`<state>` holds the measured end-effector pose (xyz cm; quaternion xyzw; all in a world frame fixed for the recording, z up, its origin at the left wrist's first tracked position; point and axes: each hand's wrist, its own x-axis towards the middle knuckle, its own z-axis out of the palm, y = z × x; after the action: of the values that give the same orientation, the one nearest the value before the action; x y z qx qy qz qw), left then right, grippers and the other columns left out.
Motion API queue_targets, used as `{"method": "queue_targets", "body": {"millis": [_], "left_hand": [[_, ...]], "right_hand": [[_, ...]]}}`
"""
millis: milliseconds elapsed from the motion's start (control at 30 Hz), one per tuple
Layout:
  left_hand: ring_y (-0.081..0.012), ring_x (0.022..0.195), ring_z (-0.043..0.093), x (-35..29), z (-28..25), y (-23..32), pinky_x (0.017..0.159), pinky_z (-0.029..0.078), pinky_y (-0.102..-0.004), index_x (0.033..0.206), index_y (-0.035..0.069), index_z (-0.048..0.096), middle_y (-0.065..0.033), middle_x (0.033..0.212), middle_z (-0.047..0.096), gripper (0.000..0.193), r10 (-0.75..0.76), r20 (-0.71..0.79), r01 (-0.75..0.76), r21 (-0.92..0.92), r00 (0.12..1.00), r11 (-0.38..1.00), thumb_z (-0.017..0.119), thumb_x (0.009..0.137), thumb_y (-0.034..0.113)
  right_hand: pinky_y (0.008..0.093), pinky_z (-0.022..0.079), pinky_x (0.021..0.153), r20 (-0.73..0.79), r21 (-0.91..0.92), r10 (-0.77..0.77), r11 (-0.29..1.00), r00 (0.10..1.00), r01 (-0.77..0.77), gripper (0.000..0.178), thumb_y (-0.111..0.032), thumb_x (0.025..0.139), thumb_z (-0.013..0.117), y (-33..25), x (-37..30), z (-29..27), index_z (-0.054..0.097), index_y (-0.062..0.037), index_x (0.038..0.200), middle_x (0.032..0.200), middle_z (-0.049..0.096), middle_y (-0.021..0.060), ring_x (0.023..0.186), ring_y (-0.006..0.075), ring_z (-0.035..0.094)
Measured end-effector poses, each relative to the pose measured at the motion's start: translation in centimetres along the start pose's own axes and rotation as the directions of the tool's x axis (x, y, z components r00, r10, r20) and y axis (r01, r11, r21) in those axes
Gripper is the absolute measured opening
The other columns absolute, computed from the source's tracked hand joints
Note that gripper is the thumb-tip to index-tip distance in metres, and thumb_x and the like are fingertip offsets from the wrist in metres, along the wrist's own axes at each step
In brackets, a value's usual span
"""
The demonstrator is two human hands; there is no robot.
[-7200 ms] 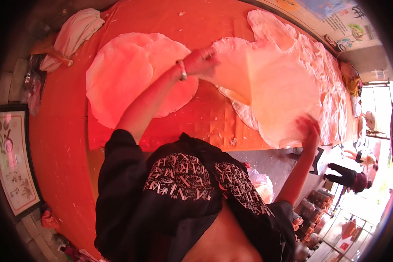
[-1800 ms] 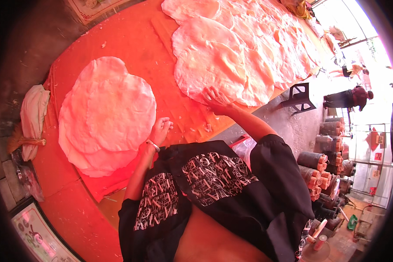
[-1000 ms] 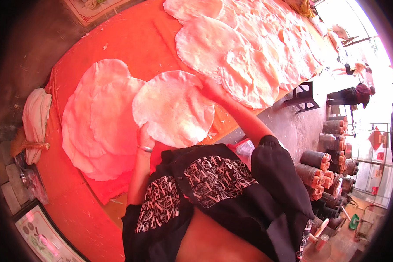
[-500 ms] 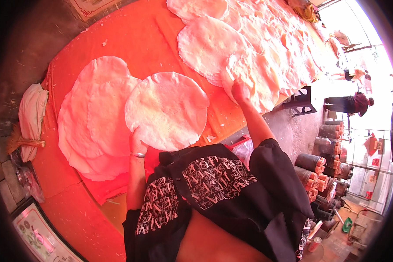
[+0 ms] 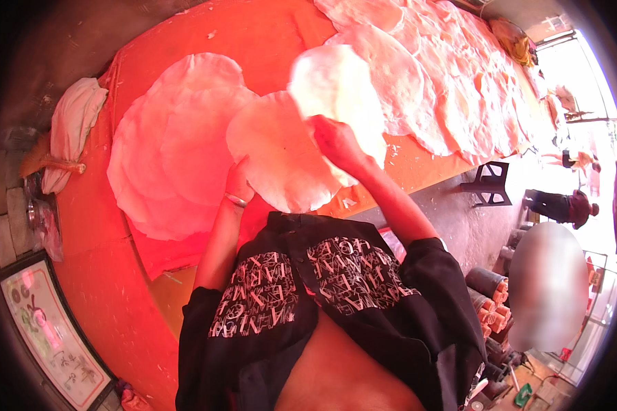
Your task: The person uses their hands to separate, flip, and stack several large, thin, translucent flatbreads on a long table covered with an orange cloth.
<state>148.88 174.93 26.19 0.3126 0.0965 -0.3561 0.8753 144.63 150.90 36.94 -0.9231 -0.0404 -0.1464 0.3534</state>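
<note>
While the left hand (image 5: pixel 238 183), with a silver bracelet (image 5: pixel 235 200) at its wrist, is at the near left edge of a thin, round, pinkish-white sheet like flat dough (image 5: pixel 277 151), the right hand (image 5: pixel 339 145) is clamped on a second, brighter white round sheet (image 5: pixel 339 82), fingers curled in. The left fingers seem closed on their rim, though the pinch is partly hidden. The second sheet extends beyond the right hand, overlapping the first.

Left of the left hand, a pile of overlapping pale round sheets (image 5: pixel 178 144) rests on an orange-red covered table (image 5: pixel 267 41); right of the right hand spread many wrinkled ones.

The step looks like bringing two sheets together; the next move probably calls for keeping both limp edges from folding.

Nearer than both hands, a black shirt (image 5: pixel 212 370) carries jumbled white capitals. Farther left, a black-framed white panel (image 5: pixel 62 342) bears dark brushed characters, too small to read.
</note>
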Motion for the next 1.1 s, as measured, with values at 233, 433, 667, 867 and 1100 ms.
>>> {"method": "queue_targets", "body": {"millis": [233, 433, 667, 867, 1100], "left_hand": [[-0.0251, 0.112, 0.041, 0.0, -1.5, -0.3, 0.095, 0.033, -0.0346, 0.121, -0.002, 0.035, -0.0147, 0.121, 0.043, 0.049, 0.672, -0.118, -0.190, 0.911, 0.731, 0.367, 0.051, 0.085, 0.026], [-0.0237, 0.109, 0.043, 1.6, 0.3, 0.9, 0.091, 0.035, -0.0359, 0.117, 0.007, 0.039, -0.0109, 0.115, 0.045, 0.043, 0.433, -0.101, -0.245, 0.700, 0.896, 0.671, 0.054, 0.083, 0.029], [-0.0221, 0.105, 0.045, 6.2, 3.1, 0.1, 0.088, 0.036, -0.0374, 0.113, 0.018, 0.044, -0.0065, 0.108, 0.048, 0.038, -0.013, -0.145, 0.028, 0.103, 0.989, 0.994, 0.058, 0.080, 0.032], [-0.0268, 0.100, 0.048, 7.0, 5.6, -3.7, 0.081, 0.042, -0.0421, 0.101, 0.019, 0.050, -0.0089, 0.106, 0.050, 0.038, -0.460, 0.102, 0.464, -0.027, 0.882, 0.885, 0.056, 0.077, 0.048], [-0.0205, 0.116, 0.039, 8.8, 6.5, -12.5, 0.092, 0.034, -0.0439, 0.131, 0.016, 0.028, -0.0040, 0.123, 0.043, 0.076, -0.425, 0.723, 0.673, -0.074, 0.545, 0.736, 0.049, 0.073, 0.062]], "right_hand": [[0.0262, 0.050, 0.065, 0.182, 0.698, 0.224, 0.656, 0.957, -0.286, 0.017, -0.003, 0.084, 0.044, -2.9, 3.8, -3.0, 0.055, 0.0000, 0.098, 0.086, 0.060, 0.0057, 0.076, 0.0129, 0.059], [0.0263, 0.050, 0.066, 0.240, 0.806, 0.173, 0.513, 0.955, -0.296, 0.017, -0.002, 0.084, 0.043, -3.6, 4.6, -8.5, 0.054, 0.0020, 0.097, 0.086, 0.060, 0.0079, 0.074, 0.0170, 0.061], [0.0257, 0.049, 0.066, 0.145, 0.929, 0.282, 0.291, 0.948, -0.229, 0.015, -0.001, 0.083, 0.045, -3.5, 5.4, -11.7, 0.055, -0.0011, 0.094, 0.084, 0.060, 0.0058, 0.074, 0.0143, 0.059], [0.0379, 0.046, 0.083, 0.116, 0.975, 0.259, 0.154, 0.959, -0.160, 0.019, -0.002, 0.080, 0.044, -0.6, 5.3, -13.7, 0.053, -0.0002, 0.096, 0.094, 0.060, 0.0129, 0.089, 0.0238, 0.058], [0.0357, 0.044, 0.086, 0.125, 0.992, 0.216, 0.000, 0.968, -0.128, 0.029, -0.006, 0.081, 0.044, -3.0, 4.9, -15.4, 0.048, -0.0006, 0.109, 0.104, 0.057, 0.0113, 0.094, 0.0217, 0.056]]}}
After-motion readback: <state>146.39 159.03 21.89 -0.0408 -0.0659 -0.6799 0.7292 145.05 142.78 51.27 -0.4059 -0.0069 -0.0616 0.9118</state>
